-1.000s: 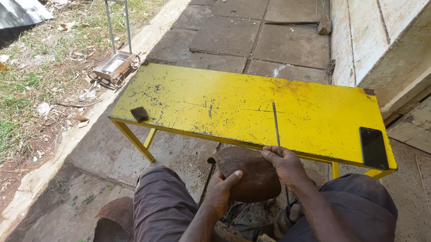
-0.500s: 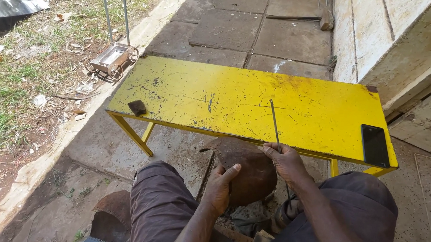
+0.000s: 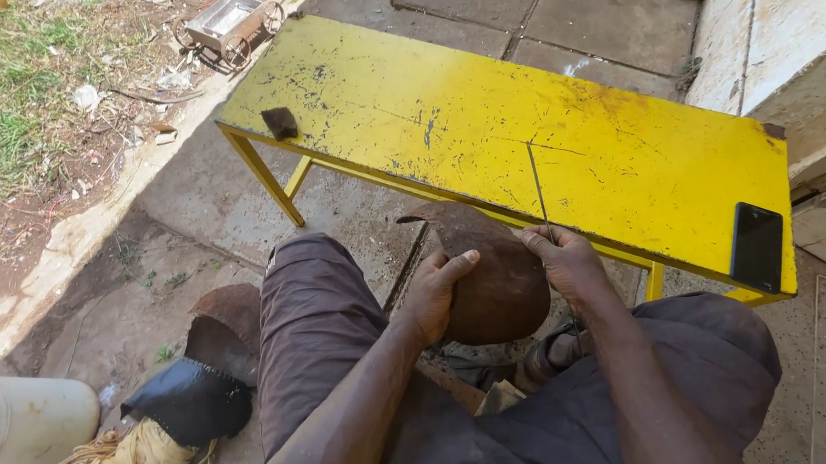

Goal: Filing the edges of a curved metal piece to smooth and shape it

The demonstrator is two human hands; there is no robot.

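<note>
My left hand (image 3: 436, 293) rests on a rounded brown piece (image 3: 492, 275) between my knees, fingers curled over its left edge. My right hand (image 3: 563, 261) grips a thin metal rod (image 3: 536, 186) that stands up in front of the yellow bench (image 3: 483, 123). The rod's lower end is hidden behind my hand. A dark phone (image 3: 756, 244) lies at the bench's right end and a small dark block (image 3: 280, 123) sits near its left end.
More curved brown and black pieces (image 3: 206, 369) lie by my left leg, beside a bundle of pale string (image 3: 131, 459) and a white container (image 3: 24, 428). A small wire toy cart (image 3: 233, 18) stands on the kerb. A wall and step rise at right.
The view has tipped down and closer. My left hand has settled onto the brown piece; my right hand keeps hold of the rod.
</note>
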